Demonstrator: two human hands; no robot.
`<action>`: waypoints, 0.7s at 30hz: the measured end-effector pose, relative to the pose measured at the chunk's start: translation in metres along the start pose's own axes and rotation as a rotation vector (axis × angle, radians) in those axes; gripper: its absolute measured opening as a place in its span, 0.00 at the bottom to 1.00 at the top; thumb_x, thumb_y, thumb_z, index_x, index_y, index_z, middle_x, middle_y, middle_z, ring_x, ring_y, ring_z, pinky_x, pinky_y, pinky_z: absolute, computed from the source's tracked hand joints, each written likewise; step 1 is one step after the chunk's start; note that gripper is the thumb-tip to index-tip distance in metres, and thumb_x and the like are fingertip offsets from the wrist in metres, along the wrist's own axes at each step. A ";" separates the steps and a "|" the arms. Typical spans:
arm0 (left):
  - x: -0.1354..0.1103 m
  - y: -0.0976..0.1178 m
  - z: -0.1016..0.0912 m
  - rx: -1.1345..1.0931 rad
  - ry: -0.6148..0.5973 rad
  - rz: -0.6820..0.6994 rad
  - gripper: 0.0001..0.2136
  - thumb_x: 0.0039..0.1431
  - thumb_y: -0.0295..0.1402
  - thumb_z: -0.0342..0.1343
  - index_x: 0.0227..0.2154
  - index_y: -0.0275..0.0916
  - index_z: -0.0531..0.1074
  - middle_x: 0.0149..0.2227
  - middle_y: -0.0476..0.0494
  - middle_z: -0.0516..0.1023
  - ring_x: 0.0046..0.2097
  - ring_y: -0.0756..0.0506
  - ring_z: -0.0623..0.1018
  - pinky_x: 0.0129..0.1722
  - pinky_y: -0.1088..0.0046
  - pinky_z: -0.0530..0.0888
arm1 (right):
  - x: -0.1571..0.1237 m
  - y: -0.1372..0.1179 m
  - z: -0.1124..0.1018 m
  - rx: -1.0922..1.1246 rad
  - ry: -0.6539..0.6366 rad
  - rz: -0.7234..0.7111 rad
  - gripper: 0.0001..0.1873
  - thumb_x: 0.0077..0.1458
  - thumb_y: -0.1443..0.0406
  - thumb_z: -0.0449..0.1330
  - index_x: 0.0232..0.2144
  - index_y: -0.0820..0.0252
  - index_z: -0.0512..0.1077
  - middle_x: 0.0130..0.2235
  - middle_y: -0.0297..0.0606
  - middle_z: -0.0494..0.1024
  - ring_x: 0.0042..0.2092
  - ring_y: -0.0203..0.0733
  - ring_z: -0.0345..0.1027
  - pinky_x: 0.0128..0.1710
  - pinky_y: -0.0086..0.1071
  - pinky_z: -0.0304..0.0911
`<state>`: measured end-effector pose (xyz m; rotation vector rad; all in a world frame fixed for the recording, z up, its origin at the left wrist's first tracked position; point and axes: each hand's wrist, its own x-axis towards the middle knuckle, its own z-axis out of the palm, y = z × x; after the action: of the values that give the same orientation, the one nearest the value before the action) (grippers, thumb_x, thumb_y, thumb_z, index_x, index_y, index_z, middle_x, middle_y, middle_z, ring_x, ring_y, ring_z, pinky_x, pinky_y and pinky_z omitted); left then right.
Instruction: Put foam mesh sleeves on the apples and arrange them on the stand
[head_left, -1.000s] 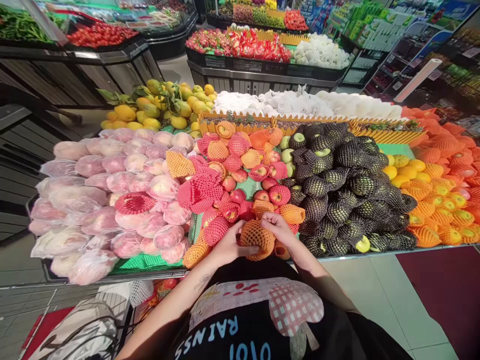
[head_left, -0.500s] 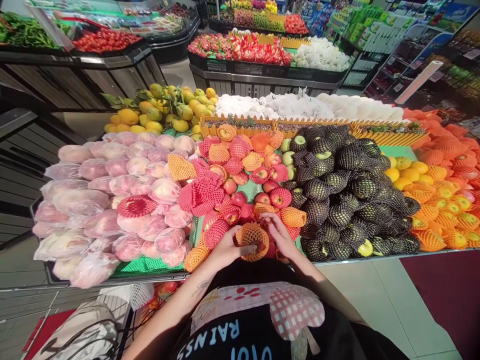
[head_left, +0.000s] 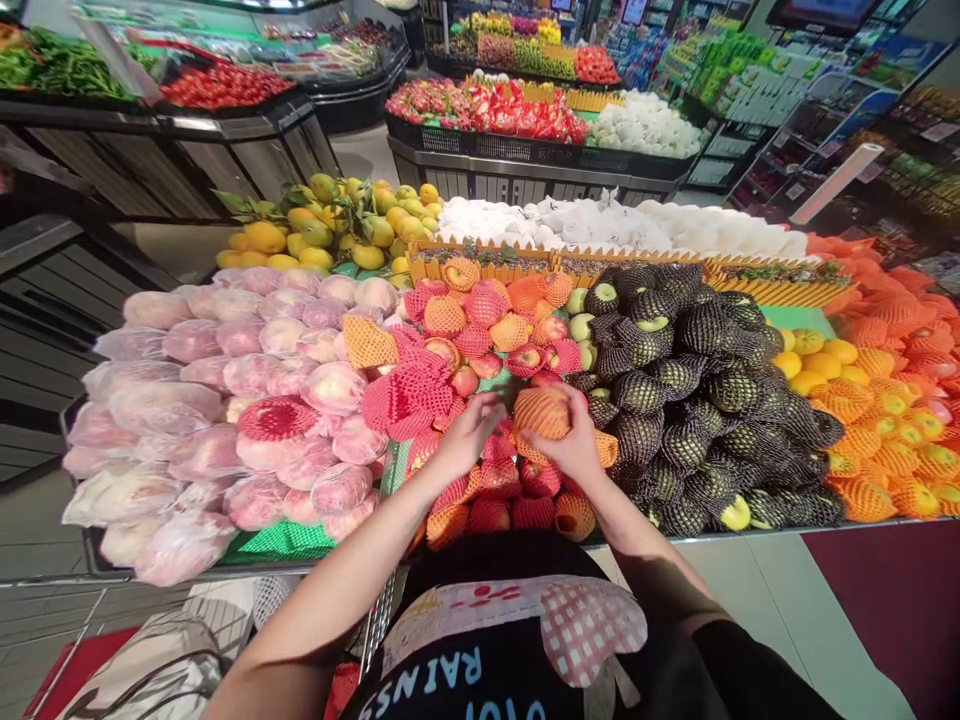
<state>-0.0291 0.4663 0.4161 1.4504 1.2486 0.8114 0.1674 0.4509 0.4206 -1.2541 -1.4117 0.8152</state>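
My right hand (head_left: pixel 574 440) is wrapped around an apple in an orange foam net (head_left: pixel 541 412), over the middle of the apple pile. The net covers nearly all of the fruit. To its left, my left hand (head_left: pixel 474 432) hovers above the pile with fingers loosely bent and apart, holding nothing that I can see. Beneath and around both hands lie red apples (head_left: pixel 487 516), many in pink or orange foam nets. A heap of empty pink foam nets (head_left: pixel 405 398) rests left of my left hand.
Bagged pink fruit (head_left: pixel 176 405) fills the left side, with a loose pink net (head_left: pixel 276 418) on top. Green fruit in black nets (head_left: pixel 679 380) is piled at right. A low orange fence (head_left: pixel 630 262) runs behind. A shopping cart (head_left: pixel 67 640) stands at lower left.
My right hand has moved forward, away from my body, and now holds the orange-netted apple. My left hand has let go of the orange net and moved forward too.
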 end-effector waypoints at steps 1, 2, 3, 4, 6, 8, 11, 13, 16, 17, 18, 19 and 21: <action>0.020 0.000 -0.004 0.226 0.008 0.068 0.22 0.68 0.45 0.47 0.56 0.34 0.67 0.47 0.35 0.79 0.45 0.41 0.79 0.48 0.64 0.73 | 0.009 -0.001 0.002 0.094 0.105 0.102 0.36 0.38 0.59 0.73 0.51 0.55 0.68 0.52 0.41 0.75 0.54 0.51 0.70 0.60 0.47 0.62; 0.042 -0.001 -0.008 0.498 0.016 0.136 0.20 0.67 0.40 0.48 0.55 0.32 0.68 0.50 0.33 0.78 0.48 0.39 0.78 0.50 0.63 0.72 | 0.017 -0.002 0.004 0.209 0.175 0.228 0.34 0.40 0.56 0.72 0.49 0.55 0.68 0.50 0.40 0.77 0.52 0.50 0.72 0.57 0.46 0.65; 0.062 -0.003 -0.011 0.771 0.018 0.197 0.19 0.66 0.35 0.49 0.55 0.30 0.68 0.52 0.30 0.77 0.52 0.38 0.76 0.53 0.61 0.71 | 0.022 -0.003 0.006 0.331 0.208 0.366 0.31 0.42 0.54 0.71 0.47 0.55 0.68 0.48 0.39 0.78 0.49 0.50 0.73 0.52 0.45 0.69; 0.081 -0.005 -0.012 0.904 0.022 0.222 0.18 0.64 0.30 0.50 0.54 0.29 0.70 0.53 0.27 0.77 0.55 0.35 0.74 0.56 0.58 0.69 | 0.026 -0.004 0.008 0.439 0.210 0.498 0.29 0.44 0.52 0.69 0.47 0.54 0.68 0.46 0.38 0.79 0.46 0.49 0.75 0.47 0.44 0.71; 0.113 -0.012 -0.010 1.061 0.010 0.254 0.18 0.61 0.24 0.48 0.52 0.27 0.73 0.53 0.24 0.76 0.58 0.33 0.70 0.59 0.53 0.65 | 0.028 -0.003 0.010 0.568 0.172 0.674 0.27 0.46 0.50 0.68 0.45 0.53 0.69 0.44 0.37 0.80 0.42 0.48 0.76 0.39 0.40 0.72; 0.135 -0.020 -0.004 1.129 -0.025 0.272 0.19 0.60 0.20 0.45 0.51 0.26 0.74 0.53 0.23 0.77 0.59 0.33 0.69 0.61 0.52 0.61 | 0.025 0.002 0.009 0.573 0.159 0.692 0.27 0.43 0.51 0.70 0.44 0.51 0.69 0.44 0.36 0.80 0.41 0.47 0.77 0.36 0.39 0.72; 0.155 -0.028 0.006 1.242 -0.095 0.304 0.22 0.57 0.17 0.46 0.52 0.23 0.75 0.52 0.22 0.78 0.61 0.35 0.68 0.64 0.55 0.57 | 0.024 0.012 0.005 0.429 0.159 0.543 0.32 0.38 0.53 0.74 0.44 0.51 0.67 0.45 0.37 0.79 0.44 0.48 0.76 0.44 0.42 0.73; 0.163 -0.030 0.007 1.304 -0.154 0.337 0.21 0.56 0.18 0.48 0.51 0.23 0.76 0.52 0.22 0.79 0.62 0.34 0.67 0.64 0.56 0.55 | 0.032 0.019 0.003 0.204 0.124 0.386 0.39 0.34 0.53 0.76 0.48 0.53 0.66 0.49 0.40 0.77 0.50 0.50 0.73 0.54 0.46 0.69; 0.172 -0.023 -0.002 1.381 -0.264 0.410 0.20 0.54 0.24 0.58 0.51 0.26 0.76 0.53 0.23 0.79 0.61 0.31 0.66 0.64 0.55 0.54 | 0.055 0.025 0.004 -0.230 -0.025 0.119 0.46 0.33 0.57 0.76 0.55 0.57 0.64 0.55 0.47 0.73 0.57 0.56 0.67 0.61 0.51 0.61; 0.174 -0.019 -0.008 1.403 -0.304 0.434 0.22 0.51 0.27 0.62 0.51 0.27 0.76 0.52 0.24 0.79 0.61 0.30 0.67 0.63 0.54 0.55 | 0.063 0.027 0.008 -0.358 -0.099 0.050 0.46 0.34 0.59 0.75 0.56 0.58 0.63 0.56 0.48 0.71 0.58 0.57 0.66 0.61 0.51 0.60; 0.176 -0.015 -0.013 1.423 -0.341 0.456 0.25 0.47 0.30 0.66 0.51 0.27 0.76 0.52 0.24 0.79 0.59 0.29 0.67 0.62 0.54 0.55 | 0.072 0.029 0.012 -0.472 -0.179 0.002 0.46 0.36 0.61 0.74 0.57 0.59 0.63 0.56 0.49 0.71 0.58 0.58 0.66 0.60 0.51 0.61; 0.177 -0.011 -0.019 1.439 -0.374 0.474 0.29 0.43 0.33 0.69 0.50 0.27 0.76 0.50 0.24 0.80 0.58 0.29 0.68 0.61 0.54 0.57 | 0.079 0.031 0.018 -0.582 -0.265 -0.022 0.45 0.38 0.62 0.73 0.58 0.59 0.62 0.57 0.50 0.70 0.58 0.58 0.66 0.59 0.51 0.62; 0.177 -0.005 -0.029 1.464 -0.432 0.505 0.33 0.38 0.36 0.73 0.50 0.28 0.75 0.47 0.24 0.81 0.55 0.29 0.70 0.58 0.55 0.59 | 0.090 0.035 0.032 -0.769 -0.433 -0.023 0.45 0.40 0.63 0.73 0.59 0.60 0.61 0.58 0.51 0.69 0.58 0.58 0.66 0.57 0.49 0.64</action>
<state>-0.0151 0.6442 0.3980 2.9628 1.1000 -0.3423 0.1531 0.5501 0.4031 -1.6828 -2.2139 0.5505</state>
